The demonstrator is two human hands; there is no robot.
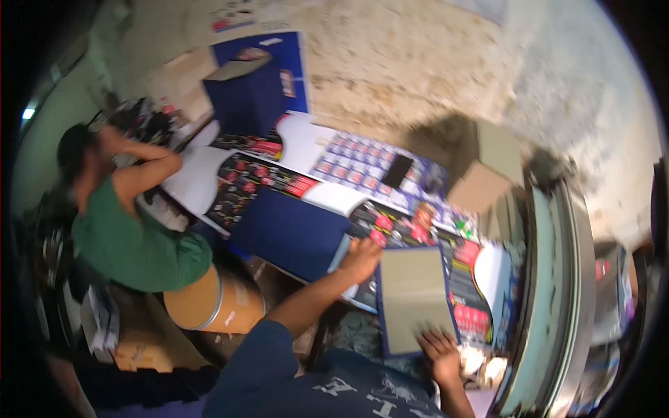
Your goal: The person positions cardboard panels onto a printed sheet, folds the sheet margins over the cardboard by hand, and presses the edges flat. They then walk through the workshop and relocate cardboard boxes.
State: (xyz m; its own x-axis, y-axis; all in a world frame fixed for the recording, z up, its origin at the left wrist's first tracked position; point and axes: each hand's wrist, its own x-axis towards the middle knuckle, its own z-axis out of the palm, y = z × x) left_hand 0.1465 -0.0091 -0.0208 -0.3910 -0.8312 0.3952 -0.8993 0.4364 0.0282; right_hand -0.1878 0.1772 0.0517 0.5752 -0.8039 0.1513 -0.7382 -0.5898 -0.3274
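A grey panel with a dark blue border (414, 299) lies on the printed sheets in front of me. My right hand (442, 355) rests at its lower right edge, fingers spread and lying flat on it. By the panel's upper left corner, my left hand (362, 259) has its fingers curled closed; what they hold, if anything, is hidden. Under that hand, a light blue edge (339, 252) shows. To the left lies a larger dark blue panel (289, 233), with a stack of blue-covered boards (247, 97) standing farther back.
A person in a green top (136, 233) sits at the left, near a round brown drum (216, 301). On the table are a black phone (397, 171) and a small reddish-brown item (423, 214). A cardboard box (481, 184) stands against the stained wall; a green metal frame (540, 299) borders the right side.
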